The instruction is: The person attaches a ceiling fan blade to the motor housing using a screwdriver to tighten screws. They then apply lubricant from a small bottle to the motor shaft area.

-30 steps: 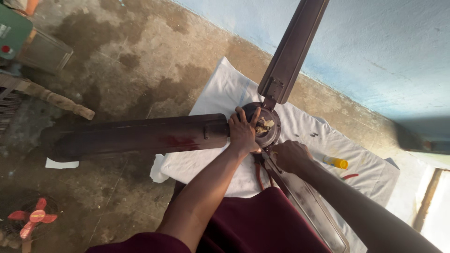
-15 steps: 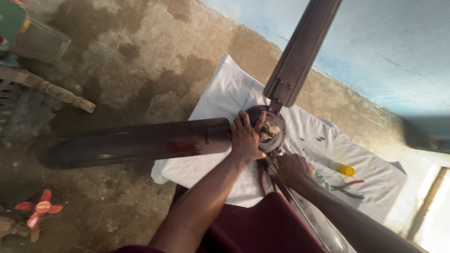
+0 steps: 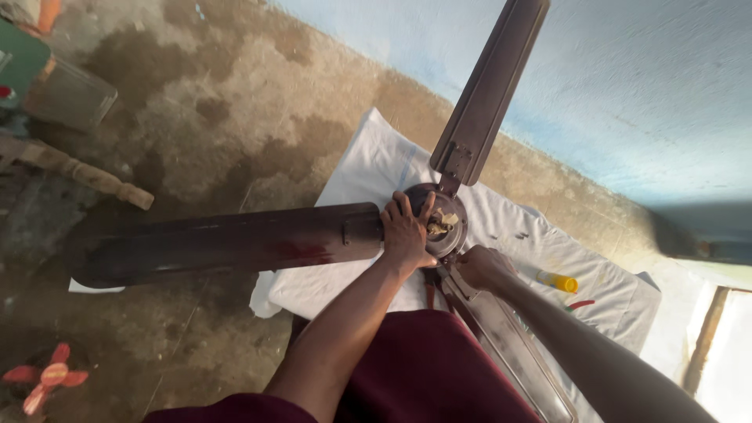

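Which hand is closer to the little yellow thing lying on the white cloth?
The right hand. It sits at the base of the near fan blade, just left of the small yellow cylinder. The left hand rests farther away on the brown fan hub.

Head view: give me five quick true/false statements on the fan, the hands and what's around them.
1. The left hand lies on the fan hub. True.
2. The fan has four blades in view. False: three show, one to the left, one toward the wall, one toward the person.
3. The fan rests over a white cloth. True.
4. The right hand holds the yellow-capped tool. False: that tool lies on the cloth, apart from the hand, which is at the root of the near blade.
5. A small red fan wheel lies on the floor. True.
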